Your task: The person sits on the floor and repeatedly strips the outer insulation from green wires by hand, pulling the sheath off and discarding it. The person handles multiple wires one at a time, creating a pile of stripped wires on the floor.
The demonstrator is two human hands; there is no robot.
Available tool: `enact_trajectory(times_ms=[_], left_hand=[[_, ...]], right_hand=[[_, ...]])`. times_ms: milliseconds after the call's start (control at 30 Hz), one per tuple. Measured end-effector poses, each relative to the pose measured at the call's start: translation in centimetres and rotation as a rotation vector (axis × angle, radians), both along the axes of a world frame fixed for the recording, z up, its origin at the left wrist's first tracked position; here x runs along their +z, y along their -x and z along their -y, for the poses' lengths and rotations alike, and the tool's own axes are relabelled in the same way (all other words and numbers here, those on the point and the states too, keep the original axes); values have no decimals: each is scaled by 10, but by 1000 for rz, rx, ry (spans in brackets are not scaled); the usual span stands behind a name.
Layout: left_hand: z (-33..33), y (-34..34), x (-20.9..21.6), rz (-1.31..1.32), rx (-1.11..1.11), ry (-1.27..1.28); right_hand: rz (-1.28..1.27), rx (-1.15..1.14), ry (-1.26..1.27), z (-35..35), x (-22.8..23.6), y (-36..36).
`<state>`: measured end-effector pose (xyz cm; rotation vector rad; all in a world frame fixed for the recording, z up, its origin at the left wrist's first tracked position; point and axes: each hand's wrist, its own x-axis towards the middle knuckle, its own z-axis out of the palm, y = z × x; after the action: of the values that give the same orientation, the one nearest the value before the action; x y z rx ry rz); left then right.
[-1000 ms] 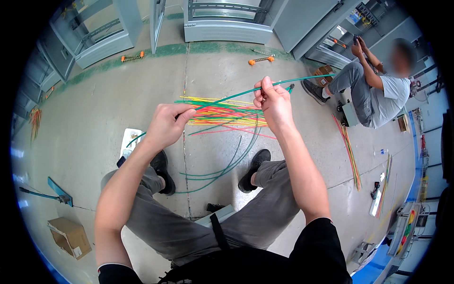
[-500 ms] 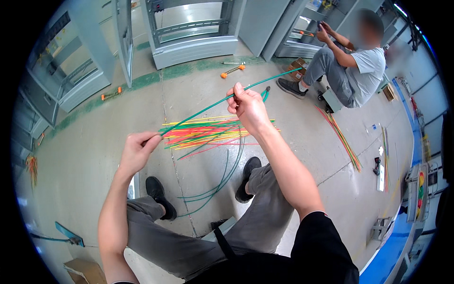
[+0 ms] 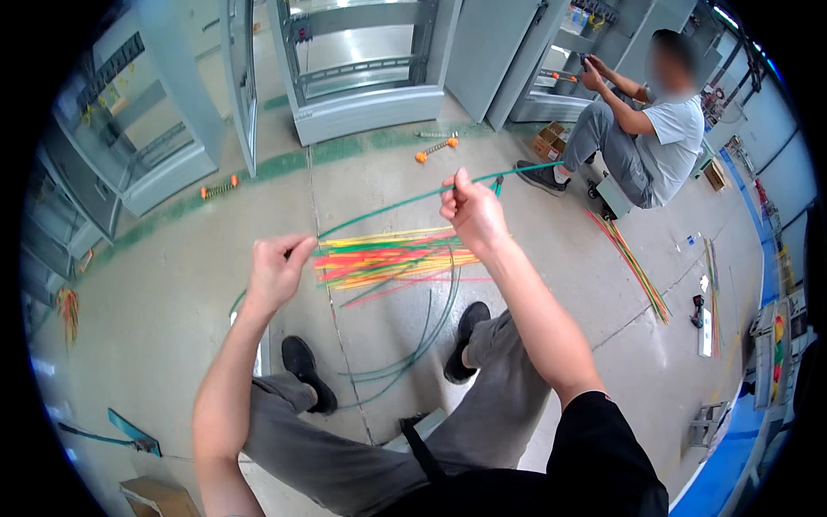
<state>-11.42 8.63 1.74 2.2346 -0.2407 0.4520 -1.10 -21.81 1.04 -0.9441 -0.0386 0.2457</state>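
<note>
My left hand (image 3: 281,269) pinches a long green wire (image 3: 383,211) between thumb and fingers. A short green length shows past the left side of that hand. Farther right and higher, my right hand (image 3: 474,214) has its fingers closed around the same wire, whose free end reaches toward a seated person. Just behind the right hand is a small green-handled tool (image 3: 497,184); whether I hold it or it lies on the floor I cannot tell. Below the wire, a spread bundle of red, yellow and green wires (image 3: 388,258) lies on the floor.
Several loose green wires (image 3: 412,355) curve between my shoes. Grey cabinets (image 3: 370,112) stand along the far side, with orange-ended springs (image 3: 437,151) before them. A person (image 3: 672,142) sits at the far right, near an open carton (image 3: 550,140) and more coloured wires (image 3: 633,267).
The view has shifted slightly. The green wire now pokes out beyond my left hand, and its free end past my right hand hangs lower. Both hands stay closed.
</note>
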Motion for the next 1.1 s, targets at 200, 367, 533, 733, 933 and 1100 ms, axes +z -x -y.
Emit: enact_trajectory(times_ms=[200,367,533,733,933,1100], left_hand=[[0,8,-20,70,1,-41],[16,27,-17,40,-54,24],[16,32,-7,-122,-115,102],[0,30,-4,-258,-133,145],[14,22,-3,-293,-20,-27],[17,20,-3,-32,-71,0]], right_hand=[[101,16,135,-3,-4,7],[59,146,206,-23,-8,25],[74,173,143,-25,2,25],[138,93,149,-9,7,19],[170,5,363,-6,2,17],[70,68,197,2,10,15]])
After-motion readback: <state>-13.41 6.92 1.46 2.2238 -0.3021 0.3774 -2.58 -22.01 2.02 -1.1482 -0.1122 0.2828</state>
